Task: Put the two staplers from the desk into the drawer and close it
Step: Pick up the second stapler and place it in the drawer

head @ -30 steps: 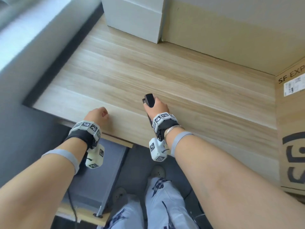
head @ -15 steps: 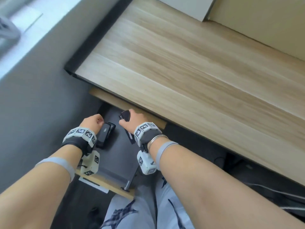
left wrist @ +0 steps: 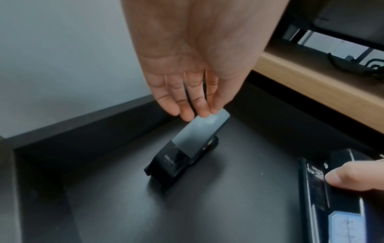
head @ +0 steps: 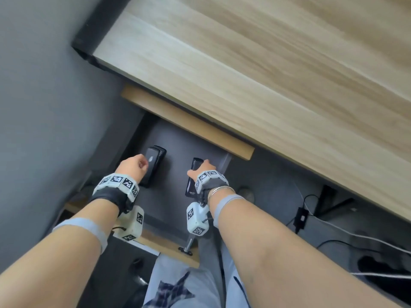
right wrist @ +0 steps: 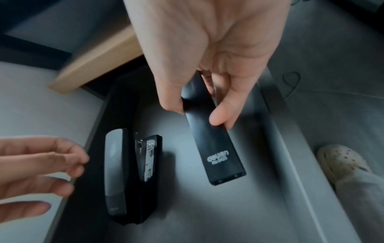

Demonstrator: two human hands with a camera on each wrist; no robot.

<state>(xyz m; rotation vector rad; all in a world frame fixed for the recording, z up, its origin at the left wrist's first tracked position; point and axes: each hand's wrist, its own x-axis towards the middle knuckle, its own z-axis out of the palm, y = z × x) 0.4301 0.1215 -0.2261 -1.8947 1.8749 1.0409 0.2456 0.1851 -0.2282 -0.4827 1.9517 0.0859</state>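
Both staplers are down in the open drawer (head: 178,138). The left grip (head: 133,168) hangs loose beside the grey-topped stapler (head: 153,165); the right grip (head: 203,170) clasps the slim stapler (head: 193,178) at three o'clock. Shutting hard could slide them, or catch fingers under the bench (head: 266,74).

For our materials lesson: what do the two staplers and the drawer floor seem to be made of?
Left stapler: likely black plastic with a matte grey top; the shiny magazine looks like metal.
Right stapler: smooth black casing, plastic or painted metal, white print.
Drawer floor: dark matte board, likely laminate.
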